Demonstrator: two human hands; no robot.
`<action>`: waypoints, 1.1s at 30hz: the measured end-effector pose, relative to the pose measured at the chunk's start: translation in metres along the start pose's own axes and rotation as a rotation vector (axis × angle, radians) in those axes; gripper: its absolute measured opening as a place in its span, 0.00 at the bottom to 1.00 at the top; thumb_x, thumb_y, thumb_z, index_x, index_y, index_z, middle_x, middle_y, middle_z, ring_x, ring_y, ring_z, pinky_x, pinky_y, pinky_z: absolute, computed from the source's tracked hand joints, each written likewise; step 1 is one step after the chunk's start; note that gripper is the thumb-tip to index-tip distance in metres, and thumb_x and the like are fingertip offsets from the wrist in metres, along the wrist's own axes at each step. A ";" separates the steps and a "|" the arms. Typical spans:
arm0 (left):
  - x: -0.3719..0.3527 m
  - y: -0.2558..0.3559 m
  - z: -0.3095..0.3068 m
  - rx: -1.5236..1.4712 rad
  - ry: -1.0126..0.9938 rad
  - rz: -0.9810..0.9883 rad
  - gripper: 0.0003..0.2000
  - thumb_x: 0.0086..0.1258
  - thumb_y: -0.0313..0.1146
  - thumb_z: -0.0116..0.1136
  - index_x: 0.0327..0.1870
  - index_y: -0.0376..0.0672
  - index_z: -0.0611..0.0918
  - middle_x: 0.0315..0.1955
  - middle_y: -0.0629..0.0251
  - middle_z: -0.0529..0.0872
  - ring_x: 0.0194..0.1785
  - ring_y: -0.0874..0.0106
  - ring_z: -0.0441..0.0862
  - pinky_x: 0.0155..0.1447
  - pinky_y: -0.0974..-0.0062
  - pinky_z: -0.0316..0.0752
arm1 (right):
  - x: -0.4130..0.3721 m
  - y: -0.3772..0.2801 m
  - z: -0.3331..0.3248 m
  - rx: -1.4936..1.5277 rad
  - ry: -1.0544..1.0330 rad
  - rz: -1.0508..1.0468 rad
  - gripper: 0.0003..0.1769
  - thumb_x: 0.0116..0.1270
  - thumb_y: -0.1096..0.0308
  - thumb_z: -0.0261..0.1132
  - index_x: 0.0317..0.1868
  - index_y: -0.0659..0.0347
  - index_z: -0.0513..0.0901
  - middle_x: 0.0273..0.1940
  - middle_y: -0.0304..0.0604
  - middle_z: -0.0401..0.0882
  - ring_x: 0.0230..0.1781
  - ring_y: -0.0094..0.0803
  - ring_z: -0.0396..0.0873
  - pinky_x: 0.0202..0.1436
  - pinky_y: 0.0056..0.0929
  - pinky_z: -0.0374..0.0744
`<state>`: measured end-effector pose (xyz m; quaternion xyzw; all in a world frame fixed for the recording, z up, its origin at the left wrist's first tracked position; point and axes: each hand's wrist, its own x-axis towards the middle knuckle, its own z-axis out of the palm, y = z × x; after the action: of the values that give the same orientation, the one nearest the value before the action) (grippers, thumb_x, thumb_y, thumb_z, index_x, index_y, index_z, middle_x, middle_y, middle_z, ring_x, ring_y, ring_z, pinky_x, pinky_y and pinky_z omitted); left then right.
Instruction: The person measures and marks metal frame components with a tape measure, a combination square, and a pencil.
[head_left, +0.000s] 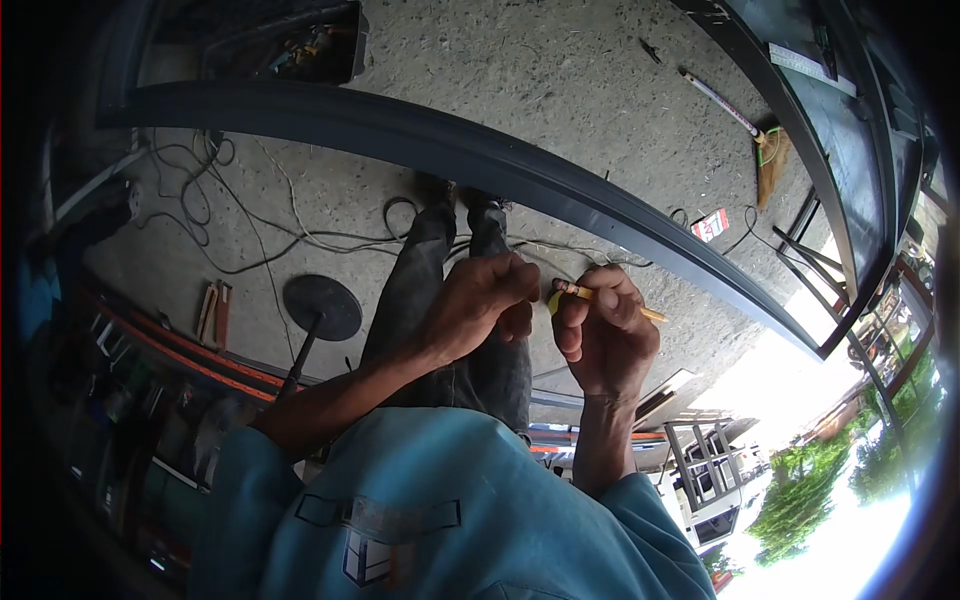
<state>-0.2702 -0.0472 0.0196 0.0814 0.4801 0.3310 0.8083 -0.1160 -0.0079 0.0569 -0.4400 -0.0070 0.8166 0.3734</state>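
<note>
Head view, pencil [577, 291] in right hand [605, 340] grip

Pencil [610, 300]: yellow-orange, dark band near one end. Shirt [450, 510]: light blue, dark outlined emblem at lower centre. Trousers [470, 300]: dark grey. Metal frame [420, 130], upper frame: dark grey. Floor [560, 70]: pale grey concrete. Broom [745, 125], upper right: white handle, tan bristles.

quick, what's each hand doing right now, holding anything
left hand: fingers curled shut, whether it holds anything cannot be told
right hand: closed on a pencil
</note>
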 end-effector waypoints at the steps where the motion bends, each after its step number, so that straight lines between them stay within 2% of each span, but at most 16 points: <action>1: 0.005 -0.013 -0.009 -0.002 -0.001 0.001 0.21 0.71 0.50 0.48 0.27 0.40 0.77 0.15 0.69 0.77 0.22 0.81 0.75 0.28 0.81 0.69 | 0.002 -0.003 -0.001 -0.129 0.028 -0.087 0.12 0.60 0.70 0.58 0.40 0.71 0.77 0.25 0.51 0.79 0.20 0.35 0.79 0.19 0.24 0.75; 3: 0.011 -0.025 -0.028 0.297 0.188 0.069 0.24 0.71 0.53 0.46 0.26 0.39 0.77 0.13 0.65 0.76 0.21 0.79 0.75 0.28 0.79 0.69 | 0.009 -0.012 -0.008 -0.242 -0.025 -0.179 0.12 0.58 0.71 0.61 0.41 0.70 0.78 0.29 0.49 0.80 0.23 0.32 0.79 0.26 0.23 0.76; 4: 0.010 -0.022 -0.032 0.650 0.246 0.206 0.19 0.68 0.46 0.54 0.26 0.38 0.77 0.17 0.63 0.77 0.23 0.75 0.76 0.30 0.76 0.70 | 0.011 -0.017 -0.011 -0.580 0.017 -0.268 0.11 0.58 0.72 0.62 0.40 0.69 0.79 0.30 0.47 0.80 0.24 0.31 0.79 0.28 0.22 0.76; 5: 0.011 -0.020 -0.032 0.647 0.236 0.203 0.19 0.68 0.46 0.54 0.26 0.38 0.77 0.17 0.63 0.77 0.23 0.75 0.76 0.30 0.76 0.70 | 0.012 -0.019 -0.013 -0.918 0.067 -0.346 0.09 0.58 0.72 0.62 0.39 0.67 0.80 0.32 0.45 0.80 0.25 0.30 0.78 0.31 0.22 0.76; 6: 0.011 -0.009 -0.031 0.779 0.351 0.582 0.14 0.64 0.42 0.59 0.26 0.39 0.78 0.20 0.63 0.79 0.26 0.74 0.77 0.32 0.75 0.71 | 0.013 -0.017 0.004 -0.953 0.208 -0.429 0.07 0.57 0.74 0.62 0.37 0.66 0.81 0.31 0.42 0.81 0.27 0.28 0.79 0.33 0.22 0.76; 7: 0.011 0.003 -0.030 0.896 0.470 0.969 0.10 0.60 0.37 0.65 0.27 0.40 0.79 0.24 0.64 0.80 0.28 0.72 0.78 0.33 0.74 0.72 | 0.014 -0.018 0.003 -0.959 0.210 -0.418 0.07 0.57 0.74 0.62 0.37 0.66 0.81 0.31 0.42 0.81 0.27 0.28 0.79 0.33 0.22 0.76; 9: 0.012 0.037 -0.034 0.975 0.495 1.235 0.09 0.52 0.32 0.71 0.30 0.43 0.81 0.31 0.66 0.81 0.36 0.71 0.78 0.41 0.71 0.72 | 0.021 -0.020 -0.001 -1.223 0.109 -0.617 0.07 0.54 0.76 0.62 0.35 0.66 0.82 0.30 0.42 0.80 0.27 0.27 0.79 0.33 0.22 0.75; 11: 0.016 0.071 -0.037 1.186 0.553 1.365 0.12 0.50 0.37 0.72 0.33 0.46 0.82 0.33 0.69 0.82 0.41 0.72 0.78 0.48 0.68 0.71 | 0.024 -0.021 -0.003 -1.263 0.099 -0.695 0.09 0.51 0.78 0.63 0.34 0.66 0.82 0.28 0.43 0.80 0.26 0.27 0.78 0.32 0.22 0.74; 12: 0.020 0.080 -0.041 1.186 0.555 1.360 0.12 0.50 0.37 0.72 0.33 0.46 0.82 0.33 0.69 0.82 0.41 0.72 0.78 0.48 0.68 0.71 | 0.025 -0.023 -0.004 -1.288 0.077 -0.812 0.08 0.49 0.79 0.63 0.33 0.65 0.81 0.28 0.43 0.79 0.25 0.27 0.78 0.31 0.22 0.74; 14: 0.027 0.089 -0.045 1.556 0.409 1.222 0.16 0.45 0.40 0.73 0.35 0.47 0.83 0.33 0.72 0.82 0.42 0.73 0.78 0.53 0.67 0.69 | 0.031 -0.024 -0.003 -1.329 0.079 -0.926 0.08 0.44 0.81 0.63 0.29 0.65 0.80 0.25 0.42 0.78 0.23 0.27 0.77 0.28 0.22 0.73; 18: 0.031 0.080 -0.051 1.619 0.348 1.077 0.19 0.38 0.38 0.75 0.34 0.48 0.84 0.33 0.74 0.84 0.38 0.73 0.79 0.51 0.69 0.70 | 0.034 -0.022 -0.004 -1.531 -0.027 -1.076 0.08 0.42 0.83 0.64 0.26 0.64 0.79 0.23 0.41 0.77 0.22 0.28 0.77 0.24 0.22 0.73; 23: 0.036 0.082 -0.053 1.616 0.346 1.114 0.18 0.34 0.31 0.73 0.32 0.48 0.84 0.28 0.73 0.84 0.34 0.74 0.79 0.43 0.75 0.69 | 0.042 -0.020 -0.003 -1.507 0.024 -1.106 0.09 0.41 0.85 0.64 0.25 0.63 0.78 0.23 0.40 0.76 0.21 0.28 0.76 0.23 0.23 0.73; 25: 0.037 0.081 -0.053 1.607 0.352 1.121 0.18 0.33 0.29 0.72 0.32 0.48 0.84 0.28 0.73 0.84 0.34 0.74 0.79 0.42 0.75 0.69 | 0.042 -0.020 -0.004 -1.526 0.056 -1.152 0.10 0.41 0.85 0.64 0.25 0.63 0.78 0.23 0.40 0.76 0.21 0.28 0.76 0.23 0.23 0.73; 27: 0.037 0.081 -0.053 1.602 0.355 1.135 0.18 0.32 0.27 0.72 0.32 0.48 0.84 0.28 0.73 0.84 0.33 0.74 0.79 0.42 0.75 0.69 | 0.040 -0.023 -0.008 -1.485 -0.057 -1.098 0.10 0.41 0.85 0.65 0.25 0.63 0.78 0.23 0.40 0.76 0.21 0.27 0.76 0.23 0.23 0.73; 30: 0.037 0.083 -0.052 1.593 0.359 1.123 0.18 0.32 0.25 0.70 0.31 0.48 0.84 0.27 0.73 0.84 0.33 0.74 0.79 0.42 0.76 0.70 | 0.042 -0.023 -0.002 -1.524 0.046 -1.121 0.10 0.41 0.85 0.65 0.24 0.63 0.77 0.22 0.40 0.76 0.21 0.28 0.76 0.23 0.22 0.73; 33: 0.038 0.086 -0.050 1.613 0.365 1.123 0.17 0.32 0.24 0.69 0.30 0.48 0.83 0.27 0.73 0.84 0.32 0.74 0.79 0.41 0.76 0.70 | 0.042 -0.023 -0.006 -1.493 0.013 -1.100 0.09 0.41 0.85 0.65 0.24 0.63 0.77 0.22 0.39 0.76 0.20 0.28 0.76 0.23 0.22 0.73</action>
<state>-0.3390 0.0327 0.0041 0.7687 0.5699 0.2474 0.1517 -0.1115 0.0326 0.0314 -0.5057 -0.7369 0.3059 0.3280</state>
